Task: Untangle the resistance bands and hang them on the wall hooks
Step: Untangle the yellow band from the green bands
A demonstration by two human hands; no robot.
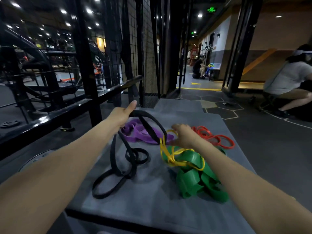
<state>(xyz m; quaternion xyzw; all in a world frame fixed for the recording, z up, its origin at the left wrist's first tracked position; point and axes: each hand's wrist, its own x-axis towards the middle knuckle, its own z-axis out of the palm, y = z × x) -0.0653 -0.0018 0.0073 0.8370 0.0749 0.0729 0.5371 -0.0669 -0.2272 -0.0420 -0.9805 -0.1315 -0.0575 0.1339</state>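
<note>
The left hand (120, 115) is gripping the black band (118, 164) in closed fingers near the desk's (152, 208) far left corner, lifting a knotted loop that is likely tightening under pull. The right hand (184, 135), fingers spread loosely, is reaching over the yellow band (170, 156) wound into the green band (194, 179) near the right edge, risking dragging both off.

Both forearms run out of the frame at the bottom corners. The left hand (121, 114) hides the part of the black band (118, 159) it grips, and its fingers are out of sight. The right hand (184, 134) is motion-blurred and covers part of the yellow band (170, 155) and red band (214, 136), so its grip cannot be told. The crouching person (287, 81) at the right edge is cut off.
</note>
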